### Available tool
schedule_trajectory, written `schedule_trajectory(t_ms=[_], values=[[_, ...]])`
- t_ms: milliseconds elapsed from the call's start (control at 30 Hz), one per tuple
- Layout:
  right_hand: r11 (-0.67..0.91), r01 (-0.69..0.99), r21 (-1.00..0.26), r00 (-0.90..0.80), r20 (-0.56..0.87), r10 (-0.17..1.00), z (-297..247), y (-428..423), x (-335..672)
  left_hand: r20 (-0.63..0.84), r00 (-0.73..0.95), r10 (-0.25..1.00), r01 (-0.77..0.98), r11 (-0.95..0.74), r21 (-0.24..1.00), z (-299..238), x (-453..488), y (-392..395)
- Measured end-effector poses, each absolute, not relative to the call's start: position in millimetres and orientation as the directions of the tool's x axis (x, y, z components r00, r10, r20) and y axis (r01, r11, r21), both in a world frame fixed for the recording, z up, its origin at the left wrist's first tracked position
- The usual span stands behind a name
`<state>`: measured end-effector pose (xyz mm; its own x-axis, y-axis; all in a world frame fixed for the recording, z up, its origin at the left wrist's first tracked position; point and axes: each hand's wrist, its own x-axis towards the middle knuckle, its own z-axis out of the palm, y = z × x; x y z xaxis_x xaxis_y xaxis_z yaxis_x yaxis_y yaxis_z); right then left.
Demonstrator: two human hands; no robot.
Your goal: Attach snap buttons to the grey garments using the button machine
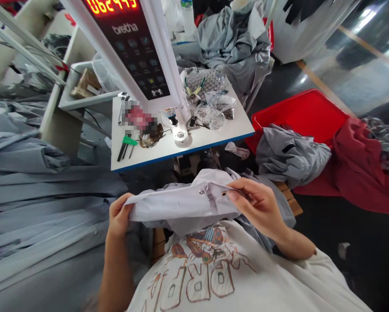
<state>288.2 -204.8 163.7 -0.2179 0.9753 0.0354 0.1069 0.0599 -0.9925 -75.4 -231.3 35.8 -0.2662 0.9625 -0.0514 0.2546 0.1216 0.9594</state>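
Observation:
I hold a light grey garment piece (178,207) stretched between both hands in front of my chest. My left hand (119,215) is closed on its left edge. My right hand (258,203) pinches the right part, fingertips next to a metal snap (223,193). A second snap (201,191) sits near the middle fold. More of the grey fabric hangs down over my lap.
A white machine table (214,134) stands ahead with a press head (180,135), bags of metal snaps (214,115), small tools (125,147) and a control panel (138,47). Grey garments pile at left (34,195). A red bin (305,115) with grey and red cloth is at right.

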Motion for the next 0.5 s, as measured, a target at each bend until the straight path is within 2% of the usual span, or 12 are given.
schedule_trajectory(t_ms=[100,200,500], values=[[0.019,0.069,-0.997,-0.236,0.002,0.972,164.1,-203.9,286.4,-0.058,-0.275,0.96,0.229,0.124,0.966,34.7,-74.5,-231.2],[-0.087,-0.006,-0.996,-0.276,-0.082,0.958,160.9,-200.7,285.7,-0.077,-0.287,0.955,0.214,0.142,0.966,32.1,-73.5,-231.5],[-0.33,-0.192,-0.924,-0.353,-0.249,0.902,143.0,-192.4,287.0,-0.09,-0.287,0.954,0.225,0.158,0.961,32.4,-70.2,-231.5]])
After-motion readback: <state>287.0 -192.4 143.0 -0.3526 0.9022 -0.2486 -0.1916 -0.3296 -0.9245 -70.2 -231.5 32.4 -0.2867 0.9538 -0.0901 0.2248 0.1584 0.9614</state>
